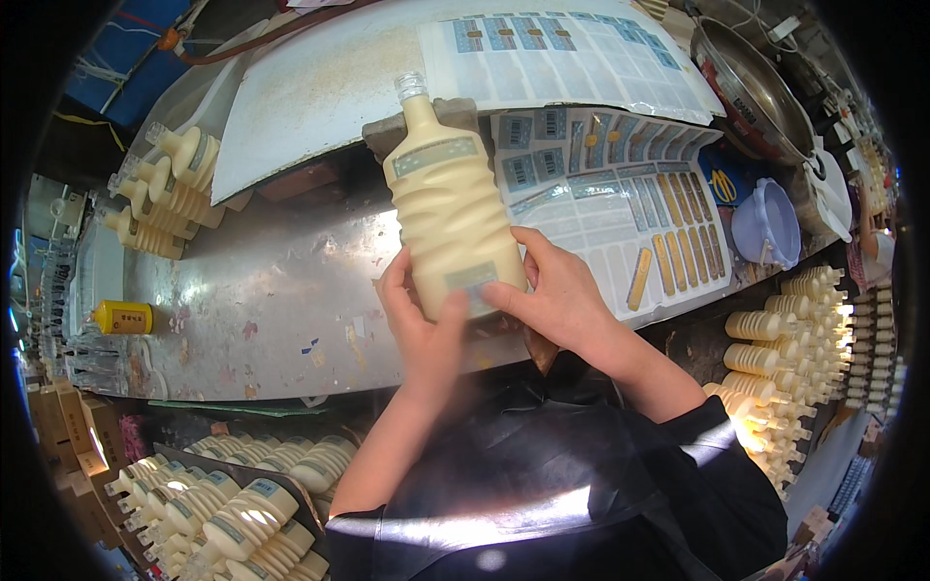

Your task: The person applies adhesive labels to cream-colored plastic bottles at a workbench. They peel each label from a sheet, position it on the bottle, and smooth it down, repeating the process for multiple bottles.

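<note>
A cream-coloured bottle (444, 198) with a twisted, ribbed body and a clear glass mouth lies on its back in front of me, its neck pointing away over a grey block (455, 113). My left hand (418, 300) wraps the lower left side, the thumb blurred over the front. My right hand (557, 286) grips the lower right side, its thumb pressing on a bluish label (473, 279) near the base. Another label band (435, 155) crosses the shoulder. Right of the bottle lies a sheet of stickers (620, 208) with blue-grey and gold labels.
More sticker sheets (572, 63) rest on a white board (310, 107). Finished-looking bottles (174, 184) lie stacked at the left, near a yellow canister (124, 318). A lilac bucket (765, 225) stands at the right edge. Bottles (237, 504) crowd the lower left and lower right.
</note>
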